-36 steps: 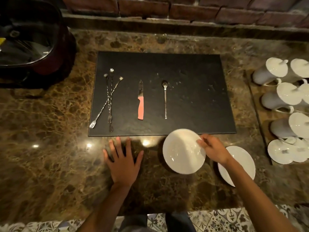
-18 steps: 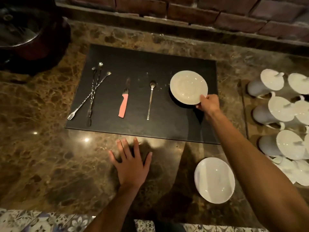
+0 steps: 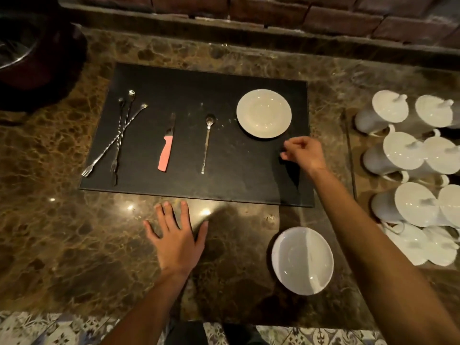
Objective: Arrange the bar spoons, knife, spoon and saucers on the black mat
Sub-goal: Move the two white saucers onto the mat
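Note:
A black mat [image 3: 159,78] lies on the brown marble counter. On its left lie crossed twisted bar spoons [image 3: 119,135]. A knife [image 3: 166,148] with a pink handle and a long-handled spoon [image 3: 207,143] lie side by side in the middle. A white saucer [image 3: 263,113] rests flat on the mat's far right. A second white saucer [image 3: 302,260] sits on the counter in front of the mat. My right hand [image 3: 303,153] hovers just below the first saucer, fingers loosely curled, holding nothing. My left hand [image 3: 176,235] lies flat on the counter, fingers spread.
White lidded pots and cups [image 3: 413,170] crowd a tray on the right. A dark round vessel [image 3: 37,53] stands at the far left. A brick wall [image 3: 273,11] runs behind the counter. Patterned floor tiles [image 3: 49,327] show below the counter's front edge.
My right hand carried one saucer from the counter onto the mat's far right, let it go and drew back toward me. My left hand stayed flat on the counter.

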The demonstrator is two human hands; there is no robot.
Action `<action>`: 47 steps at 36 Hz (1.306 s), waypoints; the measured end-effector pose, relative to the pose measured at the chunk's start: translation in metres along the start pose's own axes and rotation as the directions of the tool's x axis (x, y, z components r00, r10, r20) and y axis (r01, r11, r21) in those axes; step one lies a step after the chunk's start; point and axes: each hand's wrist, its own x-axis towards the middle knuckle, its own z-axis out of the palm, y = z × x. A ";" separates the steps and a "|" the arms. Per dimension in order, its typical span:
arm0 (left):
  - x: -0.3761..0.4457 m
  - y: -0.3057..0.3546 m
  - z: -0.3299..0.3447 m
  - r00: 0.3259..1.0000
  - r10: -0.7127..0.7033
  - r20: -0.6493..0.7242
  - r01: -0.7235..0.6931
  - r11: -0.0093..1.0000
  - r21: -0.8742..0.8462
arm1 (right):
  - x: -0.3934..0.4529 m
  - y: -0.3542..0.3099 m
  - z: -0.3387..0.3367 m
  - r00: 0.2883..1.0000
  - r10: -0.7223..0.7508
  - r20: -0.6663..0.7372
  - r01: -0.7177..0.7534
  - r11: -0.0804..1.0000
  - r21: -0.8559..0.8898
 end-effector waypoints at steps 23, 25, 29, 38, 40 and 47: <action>-0.001 0.003 -0.015 0.992 -0.040 0.119 0.052 0.994 -0.100 | -0.096 0.078 -0.051 0.983 -0.076 0.169 0.163 0.787 -0.596; -0.001 0.003 -0.015 0.992 -0.040 0.120 0.052 0.994 -0.100 | -0.085 0.073 -0.040 0.996 -0.052 0.066 0.080 0.829 -0.554; 0.000 0.003 -0.015 0.991 -0.043 0.124 0.056 0.993 -0.105 | -0.068 0.064 -0.021 0.999 0.024 -0.034 -0.036 0.908 -0.417; 0.000 0.002 -0.013 0.992 -0.041 0.122 0.051 0.996 -0.075 | -0.056 0.049 0.003 0.996 0.046 -0.082 -0.072 0.933 -0.352; 0.000 0.002 -0.013 0.992 -0.039 0.122 0.048 0.996 -0.078 | -0.056 0.047 0.005 0.995 0.080 -0.058 -0.095 0.936 -0.340; 0.000 0.003 -0.018 0.989 -0.047 0.138 0.062 0.992 -0.108 | -0.063 0.044 -0.007 0.990 0.095 -0.105 -0.125 0.939 -0.321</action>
